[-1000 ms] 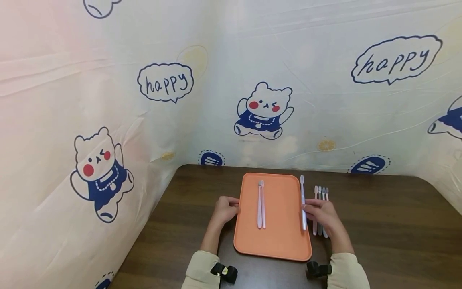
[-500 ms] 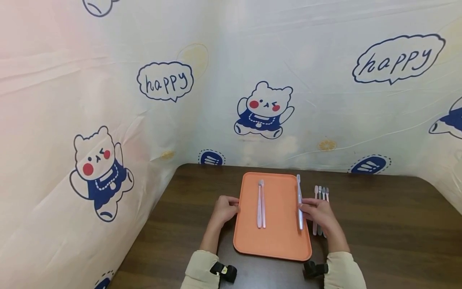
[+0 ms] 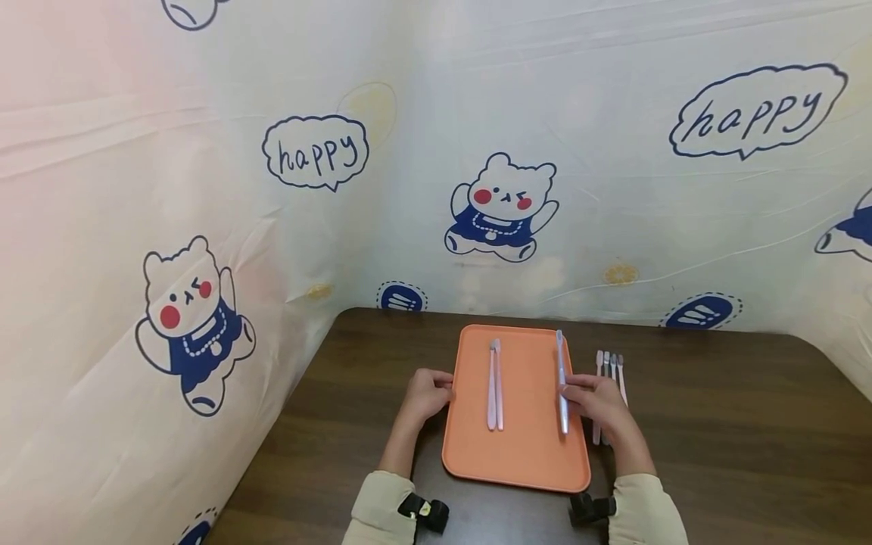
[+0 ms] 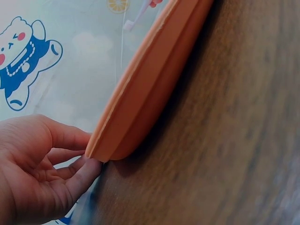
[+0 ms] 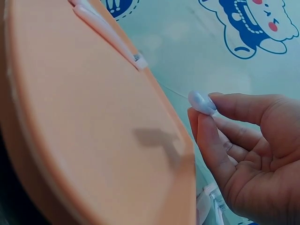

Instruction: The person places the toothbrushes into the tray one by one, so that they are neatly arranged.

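Observation:
An orange tray [image 3: 514, 462] lies on the table, with two pale pink toothbrushes [image 3: 499, 393] side by side on its left half. At the tray's left edge, my left hand [image 3: 424, 397] pinches the rim between thumb and fingers, as the left wrist view shows. My right hand [image 3: 601, 401] holds a pale lavender toothbrush [image 3: 562, 409] between thumb and fingertips, over the tray's right side. Its handle end [image 5: 201, 102] points at the right wrist camera, and a shadow falls on the tray below. The right hand partly hides several more toothbrushes [image 3: 606, 363] lying right of the tray.
The dark wooden table [image 3: 722, 424] extends to both sides of the tray. A pale sheet [image 3: 381, 227] printed with bears and "happy" bubbles hangs behind and along the left. Black straps with small cameras [image 3: 429, 515] sit at both wrists.
My right hand has moved left with the lavender toothbrush, from the tray's right rim to further over the tray. The left hand stays at the left rim.

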